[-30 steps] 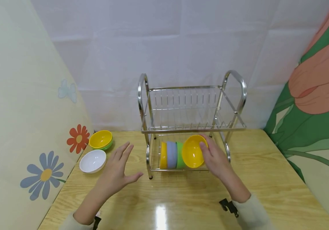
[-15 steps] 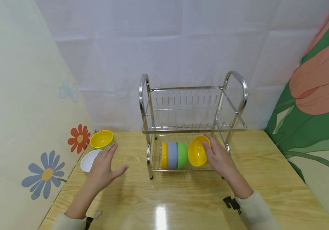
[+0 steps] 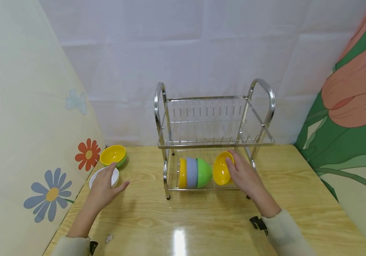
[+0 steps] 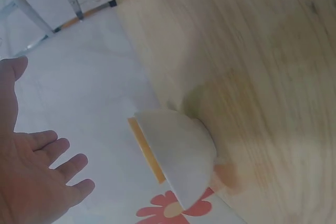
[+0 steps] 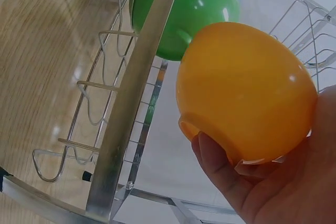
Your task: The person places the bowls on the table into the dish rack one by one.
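My right hand grips a yellow bowl at the right part of the rack's lower tier. In the right wrist view the thumb and fingers hold that bowl near its foot, beside a green bowl. On the same tier stand, on edge, a yellow bowl, a grey-blue bowl and the green bowl. My left hand is over the white bowl, fingers spread and partly covering it. In the left wrist view the hand is apart from the white bowl.
A two-tier metal dish rack stands at the back of the wooden table. Behind the white bowl, a yellow bowl sits in a green bowl. Flowered sheets hang at both sides, and a white sheet behind.
My left hand has moved left to the white bowl. My right hand has shifted the yellow bowl slightly right and turned it, leaving more of the green bowl visible.
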Available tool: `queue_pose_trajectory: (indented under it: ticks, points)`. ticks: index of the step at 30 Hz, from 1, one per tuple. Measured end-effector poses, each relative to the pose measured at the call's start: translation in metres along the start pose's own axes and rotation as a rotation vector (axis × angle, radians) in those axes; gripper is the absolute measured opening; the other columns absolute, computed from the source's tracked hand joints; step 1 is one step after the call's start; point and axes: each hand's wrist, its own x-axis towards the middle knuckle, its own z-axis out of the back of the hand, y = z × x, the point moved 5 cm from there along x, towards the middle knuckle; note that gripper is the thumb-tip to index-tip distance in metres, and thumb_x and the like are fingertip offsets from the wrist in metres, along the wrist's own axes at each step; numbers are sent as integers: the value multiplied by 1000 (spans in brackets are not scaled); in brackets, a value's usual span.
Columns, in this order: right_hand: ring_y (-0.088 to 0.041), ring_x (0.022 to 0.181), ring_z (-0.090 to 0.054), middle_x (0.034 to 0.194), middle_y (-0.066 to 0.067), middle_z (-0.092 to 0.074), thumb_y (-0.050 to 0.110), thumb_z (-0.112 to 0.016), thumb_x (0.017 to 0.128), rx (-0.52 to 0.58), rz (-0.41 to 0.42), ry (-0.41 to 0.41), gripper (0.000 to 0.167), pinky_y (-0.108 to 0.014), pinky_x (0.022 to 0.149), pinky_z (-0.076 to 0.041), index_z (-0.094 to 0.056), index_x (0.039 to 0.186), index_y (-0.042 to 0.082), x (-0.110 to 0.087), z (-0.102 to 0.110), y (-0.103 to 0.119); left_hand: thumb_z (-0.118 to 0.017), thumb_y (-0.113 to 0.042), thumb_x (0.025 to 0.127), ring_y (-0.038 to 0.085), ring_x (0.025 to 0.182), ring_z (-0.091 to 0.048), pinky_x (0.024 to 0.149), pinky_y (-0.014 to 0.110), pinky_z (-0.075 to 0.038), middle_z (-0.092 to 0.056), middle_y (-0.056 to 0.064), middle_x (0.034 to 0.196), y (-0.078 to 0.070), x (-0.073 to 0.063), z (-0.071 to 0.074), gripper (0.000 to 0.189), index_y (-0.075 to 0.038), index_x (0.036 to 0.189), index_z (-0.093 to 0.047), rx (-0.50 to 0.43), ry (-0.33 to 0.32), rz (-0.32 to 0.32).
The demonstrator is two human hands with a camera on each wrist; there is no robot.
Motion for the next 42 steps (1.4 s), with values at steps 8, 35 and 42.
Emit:
queue_pose_trajectory:
  ticks: [8,35,42]
  points:
    - [-49,119,-57,152,-29,-42,41,-31,110,-98,7,2,59,-67,92,-50,-33,156,3,6,-6,-1,-76,-38,90,57,132,-37,107,72,-32,-41,38,147,26,-1,-2,88,11,149,-35,-42,61,121]
    - [-52,126,-52,153,-29,-40,53,-23,109,-217,-33,112,67,-67,99,-46,-34,156,7,21,-35,3,-75,-44,89,57,128,-34,100,75,-39,-32,40,148,77,-4,-16,97,11,151,-25,-22,154,342]
    - [-50,127,-52,148,-30,-46,52,-20,109,-226,-9,132,69,-64,100,-47,-34,155,3,24,-43,8,-76,-43,88,58,129,-31,101,75,-37,-30,41,147,84,-4,-20,99,11,152,-23,-20,170,384]
